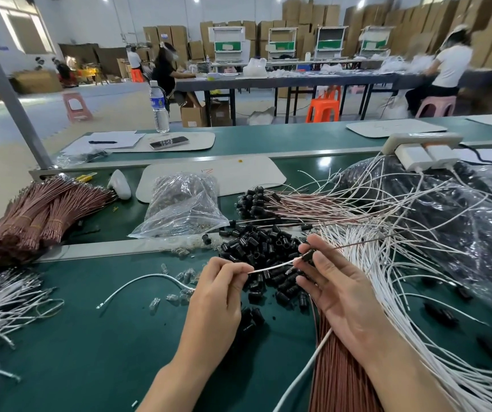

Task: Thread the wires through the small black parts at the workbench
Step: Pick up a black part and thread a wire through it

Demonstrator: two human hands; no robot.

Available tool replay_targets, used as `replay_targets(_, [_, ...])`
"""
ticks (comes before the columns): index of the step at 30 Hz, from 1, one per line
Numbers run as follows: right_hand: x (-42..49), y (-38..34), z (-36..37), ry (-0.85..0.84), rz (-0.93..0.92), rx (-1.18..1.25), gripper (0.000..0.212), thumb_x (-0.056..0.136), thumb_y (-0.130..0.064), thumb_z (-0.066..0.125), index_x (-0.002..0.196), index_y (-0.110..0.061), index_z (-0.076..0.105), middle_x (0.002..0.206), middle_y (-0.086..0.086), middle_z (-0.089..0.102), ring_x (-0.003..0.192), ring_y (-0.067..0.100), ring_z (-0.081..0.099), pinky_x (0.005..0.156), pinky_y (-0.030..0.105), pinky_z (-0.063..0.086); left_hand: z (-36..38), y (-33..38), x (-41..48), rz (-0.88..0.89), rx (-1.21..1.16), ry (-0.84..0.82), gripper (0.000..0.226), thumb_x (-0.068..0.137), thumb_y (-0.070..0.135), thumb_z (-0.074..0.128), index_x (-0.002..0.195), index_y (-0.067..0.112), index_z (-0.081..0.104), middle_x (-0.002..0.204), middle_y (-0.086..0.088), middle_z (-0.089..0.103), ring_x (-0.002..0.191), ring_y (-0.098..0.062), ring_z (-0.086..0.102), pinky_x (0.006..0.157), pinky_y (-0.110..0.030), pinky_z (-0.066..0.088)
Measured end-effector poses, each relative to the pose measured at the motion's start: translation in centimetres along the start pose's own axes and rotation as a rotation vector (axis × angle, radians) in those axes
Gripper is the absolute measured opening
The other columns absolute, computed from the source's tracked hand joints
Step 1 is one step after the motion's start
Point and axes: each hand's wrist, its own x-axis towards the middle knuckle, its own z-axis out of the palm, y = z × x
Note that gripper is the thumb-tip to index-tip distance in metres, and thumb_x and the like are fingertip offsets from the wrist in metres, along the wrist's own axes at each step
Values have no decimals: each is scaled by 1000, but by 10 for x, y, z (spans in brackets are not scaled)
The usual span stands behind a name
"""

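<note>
The person stands at the green bench [90, 337] with both hands raised just over a heap of black parts [256, 245]. The left hand [218, 295] has its fingers curled in, thumb and forefinger nipping a white wire [271, 266] close to its end. From that pinch the wire runs a short way across to the right hand [336, 289], whose thumb and forefinger hold one black part [308, 255]; its other fingers lie loosely spread below. The wire's tip meets the near end of that part, though I cannot tell how far in it goes. The rest of the wire trails out behind the left hand and curves away over the bench.

A sheaf of brown wires [336, 376] passes under the right palm; whether the hand grips it is hidden. Loose white wires [417, 292] fan out to the right. Beyond the heap lies a clear plastic bag [179, 206], and a tied bundle of brown wires [39, 215] sits at the far left. A water bottle [159, 107] stands on the far side of the bench.
</note>
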Motion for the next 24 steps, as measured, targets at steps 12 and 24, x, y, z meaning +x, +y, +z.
replay_targets(12, [0, 2, 2, -4, 39, 46, 30, 89, -9, 63, 116, -11, 76, 118, 12, 73, 99, 23, 74, 74, 27, 62, -1, 0, 0, -9, 23, 59, 25, 98, 38, 52, 112, 28, 69, 99, 19, 55, 94, -10, 60, 80, -26, 49])
replay_targets(24, [-5, 20, 16, -93, 35, -259, 30, 82, -18, 69, 110, -25, 79, 117, 9, 75, 109, 26, 72, 82, 27, 59, 2, 2, -2, 105, -18, 15, 14, 101, 33, 58, 111, 28, 66, 102, 16, 59, 96, -12, 62, 81, -37, 53])
